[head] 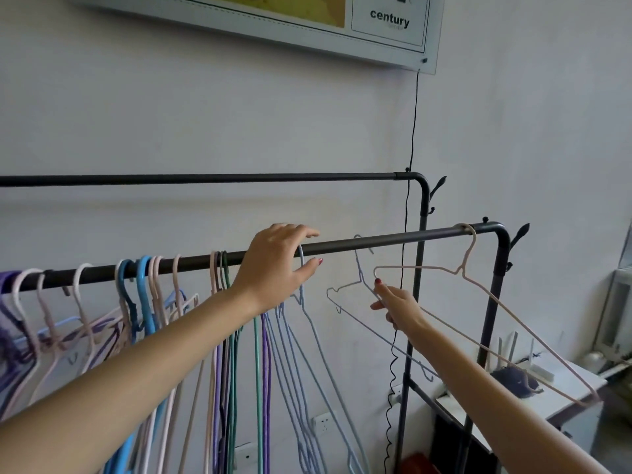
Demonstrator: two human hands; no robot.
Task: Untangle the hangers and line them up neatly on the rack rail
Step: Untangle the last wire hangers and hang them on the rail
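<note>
A dark rack rail (403, 238) runs across the middle of the view. Several tangled hangers (143, 302) in pink, blue, purple and green crowd its left part, and several light blue ones (307, 354) hang beside them. My left hand (277, 268) curls loosely over the rail, fingers on top and thumb below, right at the hook of a light blue hanger (301, 254). My right hand (396, 309) pinches the shoulder of a pale blue wire hanger (355, 285), which is tilted with its hook at the rail. A pink hanger (478, 289) hangs alone at the rail's right end.
A second, higher rail (205, 179) runs behind, close to the wall. A black cable (412, 131) drops from a framed board (386, 22) past the rack's post. A small white table (564, 388) with a dark object stands at the lower right. Wall sockets (323, 424) sit low down.
</note>
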